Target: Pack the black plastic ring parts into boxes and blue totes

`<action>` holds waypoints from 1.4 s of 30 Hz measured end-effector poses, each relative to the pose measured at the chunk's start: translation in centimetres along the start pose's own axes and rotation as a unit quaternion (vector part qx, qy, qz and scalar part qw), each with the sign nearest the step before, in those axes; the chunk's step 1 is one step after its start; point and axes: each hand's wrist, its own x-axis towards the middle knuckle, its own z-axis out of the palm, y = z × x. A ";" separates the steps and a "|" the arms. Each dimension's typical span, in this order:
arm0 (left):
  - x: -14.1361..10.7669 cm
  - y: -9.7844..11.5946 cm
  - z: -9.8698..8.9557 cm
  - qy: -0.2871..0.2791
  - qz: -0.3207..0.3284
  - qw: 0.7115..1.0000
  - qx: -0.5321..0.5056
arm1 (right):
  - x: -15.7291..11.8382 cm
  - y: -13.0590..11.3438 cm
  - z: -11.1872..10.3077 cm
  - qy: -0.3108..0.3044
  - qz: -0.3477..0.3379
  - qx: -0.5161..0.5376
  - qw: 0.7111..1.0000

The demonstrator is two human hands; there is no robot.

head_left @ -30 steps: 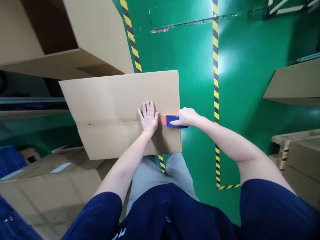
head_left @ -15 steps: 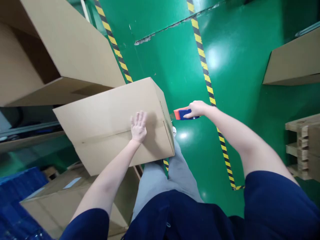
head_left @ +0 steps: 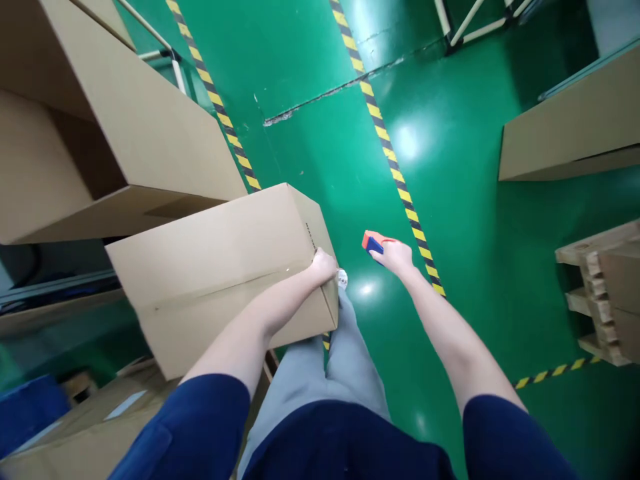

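Observation:
A closed cardboard box (head_left: 225, 247) lies in front of me, with a strip of tape (head_left: 215, 288) along the seam of its top. At the box's right end is my left hand (head_left: 325, 265), its fingers curled over the edge and partly hidden. My right hand (head_left: 397, 257) is closed around an orange and blue tape dispenser (head_left: 374, 245), held in the air to the right of the box and apart from it.
A large open carton (head_left: 170, 127) stands at the upper left, against the box. Another carton (head_left: 65, 447) lies lower left beside a blue item (head_left: 33, 410). On the right are a tall carton (head_left: 560, 127) and a wooden pallet (head_left: 595, 267). Striped tape (head_left: 385, 137) marks the green floor.
My left hand has slid from lying flat on the box's top to its right edge, fingers now curled. My right hand with the tape dispenser has turned and sits slightly lower. The view has shifted.

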 end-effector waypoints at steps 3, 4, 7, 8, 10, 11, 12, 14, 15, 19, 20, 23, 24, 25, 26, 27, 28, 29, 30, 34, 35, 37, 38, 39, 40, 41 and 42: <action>0.6 1.9 0.2 0.031 0.005 0.995 -0.099 | -4.6 2.7 1.2 0.044 -0.001 0.300 0.953; 0.3 2.4 -0.1 0.039 0.013 0.989 -0.146 | -6.1 2.7 1.6 0.052 -0.004 0.386 0.921; -1.9 3.4 -1.9 0.008 0.029 0.922 -0.385 | -9.4 0.9 2.7 0.074 -0.001 0.507 0.859; -2.8 3.5 -2.7 -0.014 0.024 0.883 -0.468 | -10.0 -0.2 2.9 0.079 -0.003 0.518 0.852; -4.4 3.3 -4.6 -0.050 0.002 0.818 -0.572 | -10.4 -2.5 3.0 0.083 -0.014 0.526 0.846; -4.9 3.0 -5.6 -0.059 -0.006 0.809 -0.584 | -10.4 -3.6 3.0 0.083 -0.020 0.524 0.847; -5.3 2.6 -6.5 -0.063 -0.010 0.808 -0.586 | -10.3 -4.6 3.0 0.084 -0.026 0.520 0.850; -5.8 1.7 -8.3 -0.064 -0.004 0.807 -0.588 | -10.0 -6.4 3.0 0.089 -0.033 0.507 0.857; -5.9 1.2 -9.1 -0.063 0.000 0.804 -0.591 | -9.9 -7.1 3.0 0.092 -0.034 0.505 0.858; -6.0 -0.3 -11.6 -0.066 -0.002 0.805 -0.589 | -9.0 -10.0 2.8 0.112 -0.020 0.527 0.842; -5.9 -0.5 -12.0 -0.063 0.001 0.815 -0.576 | -8.7 -10.8 2.6 0.115 -0.016 0.534 0.838; -4.6 -0.6 -13.7 -0.016 0.031 0.856 -0.515 | -8.2 -13.2 1.8 0.126 0.002 0.552 0.825; -3.7 -0.6 -14.7 0.008 0.048 0.871 -0.488 | -8.3 -13.9 1.7 0.132 0.012 0.553 0.823; -2.6 -0.6 -16.0 0.040 0.068 0.884 -0.460 | -8.6 -14.5 1.8 0.137 0.026 0.550 0.824; -1.3 -0.7 -17.7 0.088 0.090 0.893 -0.432 | -9.1 -15.1 2.0 0.141 0.041 0.543 0.827; 0.1 -0.9 -19.7 0.148 0.109 0.896 -0.403 | -9.8 -15.4 2.4 0.141 0.057 0.535 0.831; 1.6 -1.2 -21.8 0.212 0.123 0.894 -0.376 | -10.6 -15.7 3.0 0.138 0.071 0.532 0.833; 3.1 -1.6 -24.1 0.268 0.132 0.888 -0.349 | -11.5 -15.8 3.7 0.131 0.083 0.535 0.830; 4.5 -2.1 -26.1 0.298 0.138 0.888 -0.321 | -12.3 -15.9 4.4 0.125 0.093 0.545 0.824; 8.5 -4.1 -30.6 0.294 0.158 0.908 -0.255 | -13.6 -16.2 6.3 0.118 0.110 0.577 0.800; 9.1 -4.6 -30.6 0.296 0.156 0.908 -0.251 | -13.3 -16.4 6.5 0.125 0.111 0.575 0.801; 10.2 -5.3 -29.8 0.306 0.138 0.909 -0.247 | -12.4 -16.6 6.5 0.137 0.114 0.567 0.805; 10.7 -5.7 -29.3 0.297 0.125 0.916 -0.238 | -11.9 -16.6 6.6 0.140 0.115 0.563 0.806; 11.1 -5.9 -28.7 0.275 0.111 0.929 -0.220 | -11.5 -16.6 6.7 0.141 0.116 0.559 0.809; 11.5 -6.2 -28.3 0.246 0.094 0.945 -0.194 | -11.2 -16.6 6.8 0.140 0.118 0.556 0.811; 11.7 -6.3 -27.9 0.220 0.074 0.959 -0.161 | -11.0 -16.4 7.0 0.138 0.120 0.553 0.813; 11.8 -6.5 -27.7 0.206 0.052 0.969 -0.123 | -10.9 -16.2 7.2 0.134 0.123 0.553 0.813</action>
